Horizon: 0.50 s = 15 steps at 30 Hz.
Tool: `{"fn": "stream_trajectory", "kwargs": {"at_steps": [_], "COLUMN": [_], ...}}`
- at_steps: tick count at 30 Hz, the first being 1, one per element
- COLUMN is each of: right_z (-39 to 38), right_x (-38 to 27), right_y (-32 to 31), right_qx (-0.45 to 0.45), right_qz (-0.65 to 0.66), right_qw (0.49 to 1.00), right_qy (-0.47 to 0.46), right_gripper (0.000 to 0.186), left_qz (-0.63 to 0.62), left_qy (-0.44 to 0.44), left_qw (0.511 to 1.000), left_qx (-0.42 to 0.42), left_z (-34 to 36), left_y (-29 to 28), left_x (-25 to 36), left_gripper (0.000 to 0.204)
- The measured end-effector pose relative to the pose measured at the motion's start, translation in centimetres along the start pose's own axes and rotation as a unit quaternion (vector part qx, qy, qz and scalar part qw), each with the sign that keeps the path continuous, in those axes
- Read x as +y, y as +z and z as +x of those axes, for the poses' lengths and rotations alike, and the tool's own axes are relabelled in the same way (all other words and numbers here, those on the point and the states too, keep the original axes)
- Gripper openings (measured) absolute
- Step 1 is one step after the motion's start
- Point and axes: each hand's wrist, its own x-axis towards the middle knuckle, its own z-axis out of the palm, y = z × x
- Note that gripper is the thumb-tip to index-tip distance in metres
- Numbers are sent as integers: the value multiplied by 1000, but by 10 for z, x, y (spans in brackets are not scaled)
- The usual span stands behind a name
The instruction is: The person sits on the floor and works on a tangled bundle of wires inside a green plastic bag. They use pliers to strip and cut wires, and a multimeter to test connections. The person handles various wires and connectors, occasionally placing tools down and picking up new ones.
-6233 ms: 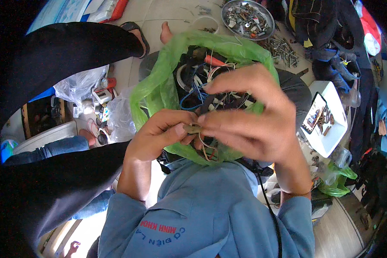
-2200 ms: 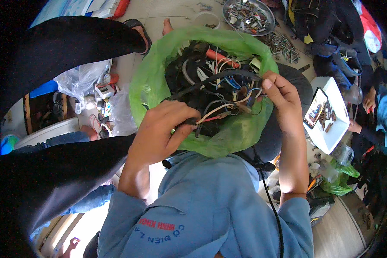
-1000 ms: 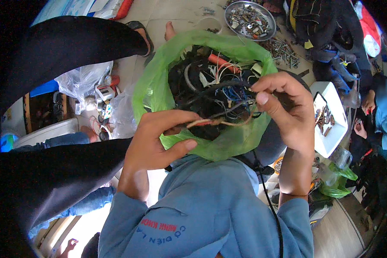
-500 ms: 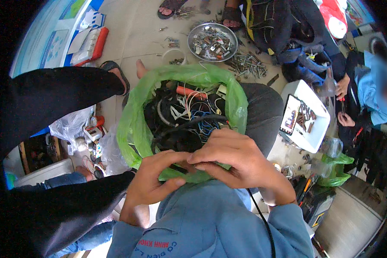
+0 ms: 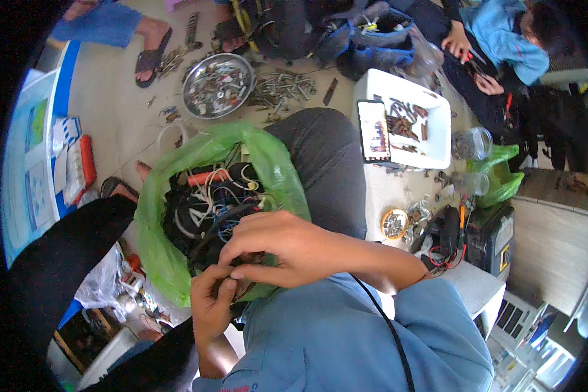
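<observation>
My left hand (image 5: pixel 210 304) and my right hand (image 5: pixel 281 251) meet at the near edge of a green plastic bag (image 5: pixel 151 242). Thumb and fingers of both are pinched together at the fingertips. Whatever they hold is small and mostly covered by the fingers; I cannot make it out. The bag sits open, its rim rolled outward. Inside lies a tangle of black, white and blue wires (image 5: pixel 225 228), along with an orange-red cylinder (image 5: pixel 208 176). My right hand hides part of the contents.
Beyond the bag stands a round metal tray (image 5: pixel 206 115) of small hardware, with loose screws (image 5: pixel 284 90) beside it. To the right, a phone (image 5: pixel 375 132) leans on a white box (image 5: pixel 431 157) holding rusty pieces. Another person's hands (image 5: pixel 457 40) work at the upper right. A black toolbox (image 5: pixel 493 238) stands right.
The view has swung right, so the bag and tray appear farther left. My hands remain together over the bag's near edge; the left thumb has closed in against the fingertips.
</observation>
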Motion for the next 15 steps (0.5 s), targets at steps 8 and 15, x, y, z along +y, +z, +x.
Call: {"fn": "stream_trajectory", "kwargs": {"at_steps": [8,15], "right_z": [-23,-36], "right_x": [8,12], "right_y": [-11,-7], "right_qx": [18,25], "right_qz": [2,-58], "right_qw": [1000,998], "right_qy": [-17,-24], "right_gripper": [15,14], "left_qz": [74,158], "left_qy": [-23,-17], "left_qw": [996,984], "left_qx": [-34,-76], "left_z": [17,32], "left_y": [11,8], "left_x": [10,9], "left_gripper": [18,18]}}
